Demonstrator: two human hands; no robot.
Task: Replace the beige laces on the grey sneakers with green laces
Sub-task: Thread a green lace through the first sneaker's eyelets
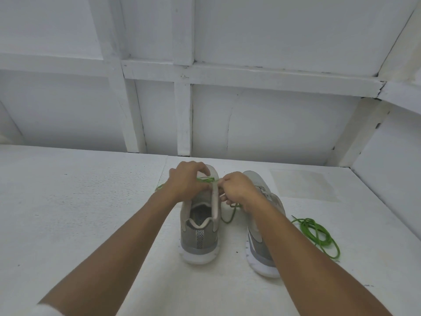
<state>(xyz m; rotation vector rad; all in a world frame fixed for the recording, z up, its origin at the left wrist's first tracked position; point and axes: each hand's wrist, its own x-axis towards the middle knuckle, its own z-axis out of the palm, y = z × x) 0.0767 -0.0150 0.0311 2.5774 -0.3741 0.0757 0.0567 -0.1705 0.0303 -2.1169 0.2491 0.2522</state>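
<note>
Green lace [206, 179]: thin, limp, light cord, crossing the eyelets of one grey sneaker [200, 233]. Left grip [189, 181] and right grip [237, 190] both pinch it. Likely best held near its tip.

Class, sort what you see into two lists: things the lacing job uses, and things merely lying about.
In use: left sneaker, right sneaker, threaded lace, spare lace, left hand, right hand.
Just there: table, pale patch, wall.

— Under the left hand [186, 179], the lacing of the first sneaker [200, 226] was hidden!
— The green lace [206, 179] vanished into the right hand [237, 187]; behind it, the forearm [296, 247] covered half the second sneaker [254, 244].
</note>
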